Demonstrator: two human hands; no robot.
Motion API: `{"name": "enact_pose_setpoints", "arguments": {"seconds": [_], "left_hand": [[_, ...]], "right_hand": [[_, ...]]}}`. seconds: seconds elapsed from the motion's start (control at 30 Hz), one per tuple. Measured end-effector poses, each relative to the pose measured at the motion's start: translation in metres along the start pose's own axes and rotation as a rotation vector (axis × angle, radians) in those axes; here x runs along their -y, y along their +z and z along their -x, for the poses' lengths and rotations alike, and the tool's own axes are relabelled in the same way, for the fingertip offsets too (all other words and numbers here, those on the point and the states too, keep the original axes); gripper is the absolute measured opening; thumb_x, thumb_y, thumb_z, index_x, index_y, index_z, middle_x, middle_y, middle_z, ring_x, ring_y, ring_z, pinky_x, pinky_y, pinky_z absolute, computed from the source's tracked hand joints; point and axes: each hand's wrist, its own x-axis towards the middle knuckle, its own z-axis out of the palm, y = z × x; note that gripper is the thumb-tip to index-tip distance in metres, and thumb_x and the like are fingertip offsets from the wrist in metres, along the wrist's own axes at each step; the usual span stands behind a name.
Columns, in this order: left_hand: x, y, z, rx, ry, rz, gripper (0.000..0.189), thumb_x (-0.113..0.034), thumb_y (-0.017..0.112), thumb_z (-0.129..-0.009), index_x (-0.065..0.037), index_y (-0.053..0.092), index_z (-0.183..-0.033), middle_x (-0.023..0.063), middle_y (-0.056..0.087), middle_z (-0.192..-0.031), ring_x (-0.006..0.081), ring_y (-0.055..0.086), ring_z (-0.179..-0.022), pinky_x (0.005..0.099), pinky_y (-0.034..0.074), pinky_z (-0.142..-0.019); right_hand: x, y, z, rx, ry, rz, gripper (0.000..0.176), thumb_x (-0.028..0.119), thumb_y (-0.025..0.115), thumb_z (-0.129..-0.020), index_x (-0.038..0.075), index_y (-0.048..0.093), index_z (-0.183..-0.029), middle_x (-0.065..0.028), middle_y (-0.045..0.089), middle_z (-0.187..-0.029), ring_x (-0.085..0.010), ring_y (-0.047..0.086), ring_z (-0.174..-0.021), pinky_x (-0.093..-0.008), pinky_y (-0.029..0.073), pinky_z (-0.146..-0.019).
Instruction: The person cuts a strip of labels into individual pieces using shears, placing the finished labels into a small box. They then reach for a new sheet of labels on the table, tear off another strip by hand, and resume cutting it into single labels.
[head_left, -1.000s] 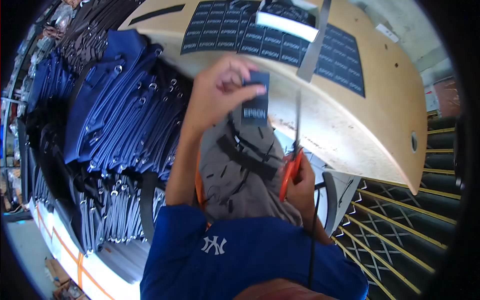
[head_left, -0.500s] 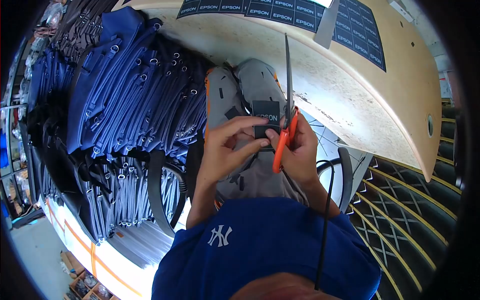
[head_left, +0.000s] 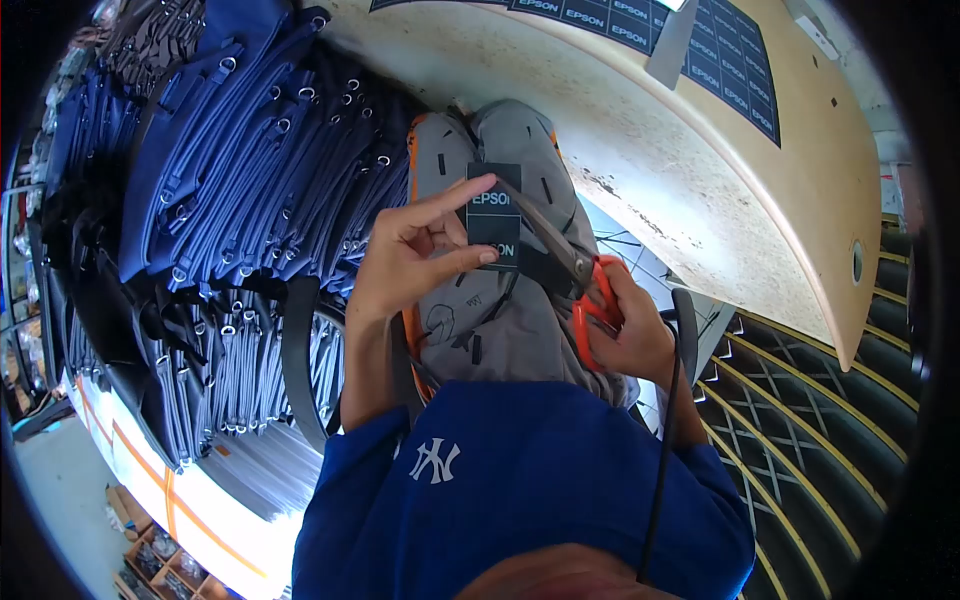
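Both hands are busy over my lap. My left hand [head_left: 410, 250] pinches a dark label strip [head_left: 494, 215] between thumb and forefinger, holding it upright with its EPSON print facing me; two labels show on it, one above the other. My right hand [head_left: 630, 335] is clenched around the orange handles of the scissors [head_left: 565, 262], which point up and to my left. Their blades look parted, and they meet the strip at its right edge, near the lower label.

Closest to me, below the hands, is my blue shirt [head_left: 520, 480] with a white logo, and a black cable [head_left: 665, 430] runs down over it beside my right wrist. Just behind the strip lie my grey trousers [head_left: 510, 330] with orange trim.

To my left is a thick stack of blue fabric pieces [head_left: 250, 150] fitted with metal rings, packed side by side, with darker ones beneath. On my right, yellow-lined grating [head_left: 800, 420] covers the floor.

Farther off, beyond my knees, stands a curved wooden table [head_left: 700, 200], its surface scuffed. At its far edge lies a sheet of uncut EPSON labels [head_left: 740, 60].
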Motion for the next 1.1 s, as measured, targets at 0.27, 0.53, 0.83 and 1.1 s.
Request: {"name": "enact_pose_setpoints", "arguments": {"seconds": [0.27, 0.53, 0.83, 1.1], "left_hand": [[0.004, -0.021, 0.003, 0.118, -0.028, -0.063, 0.065, 0.008, 0.076, -0.066, -0.002, 0.053, -0.126, -0.0034, 0.048, -0.061, 0.0024, 0.044, -0.057, 0.0175, 0.036, -0.055], [-0.001, -0.023, 0.001, 0.274, 0.048, -0.199, 0.066, 0.004, 0.079, -0.063, -0.004, 0.056, -0.124, -0.0046, 0.047, -0.056, 0.0012, 0.042, -0.05, 0.0185, 0.03, -0.05], [0.0, -0.02, -0.005, 0.476, 0.112, -0.216, 0.061, 0.0, 0.078, -0.065, -0.007, 0.058, -0.123, -0.0003, 0.056, -0.052, 0.0024, 0.043, -0.049, 0.0239, 0.037, -0.085], [0.001, -0.018, -0.006, 0.535, 0.073, -0.193, 0.062, -0.002, 0.079, -0.063, -0.006, 0.059, -0.121, 0.0011, 0.054, -0.051, 0.0024, 0.041, -0.045, 0.0138, 0.041, -0.066]], "right_hand": [[0.008, -0.018, 0.026, 0.315, 0.191, 0.099, 0.066, 0.026, 0.074, -0.069, -0.003, 0.041, -0.118, -0.0133, 0.052, -0.087, -0.0209, 0.053, -0.076, -0.0324, 0.042, -0.067], [-0.047, -0.028, 0.036, 0.521, 0.082, -0.069, 0.082, 0.04, 0.076, -0.066, -0.006, 0.04, -0.124, -0.0138, 0.056, -0.088, -0.0209, 0.055, -0.076, -0.0318, 0.044, -0.07], [-0.026, -0.024, 0.025, 0.59, 0.066, -0.351, 0.068, 0.045, 0.07, -0.073, -0.005, 0.052, -0.115, -0.0041, 0.054, -0.072, -0.0107, 0.047, -0.052, -0.0236, 0.034, -0.049], [-0.022, -0.026, 0.021, 0.635, 0.154, -0.374, 0.046, 0.032, 0.063, -0.082, -0.004, 0.055, -0.11, -0.004, 0.055, -0.074, -0.0105, 0.048, -0.057, -0.0244, 0.037, -0.051]]}}
